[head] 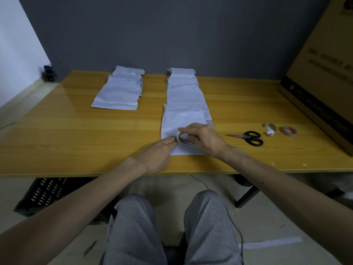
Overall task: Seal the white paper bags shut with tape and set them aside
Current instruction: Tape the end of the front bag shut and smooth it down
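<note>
We saw the nearest white paper bag (pixel 183 119) lying flat at the near middle of the worktop (pixel 76 131); both hands were over it. The right hand (pixel 205 139) was curled round the tape roll (pixel 183 139), holding it against or just above the bag, we could not tell which; the left hand (pixel 158 152) had thumb and fingertips pinched at the roll's left rim, where we judged the free end of the tape to be, though we could not tell whether that end was lifted. Beyond this bag a row of bags (pixel 182 87) ran to the far edge, each overlapping the next; a separate pile of bags (pixel 118 92) lay at the far left, well apart, and we took those for the ones set aside. To the right lay the scissors (pixel 248 138), with a curled scrap of tape (pixel 269 129) and a 2nd roll (pixel 288 131) further right, near a cardboard box (pixel 324 73).

We judged the step in hand to be drawing out a length of tape. The end could split or fold back on itself if pulled at an angle; the light bag, pinned only by the hands, could lift with the sticky strip or slide askew against the bag behind it; the scissors lay beyond both hands, so 1 hand would have to let go to fetch them, and the loose strip could then land crooked on the paper.
</note>
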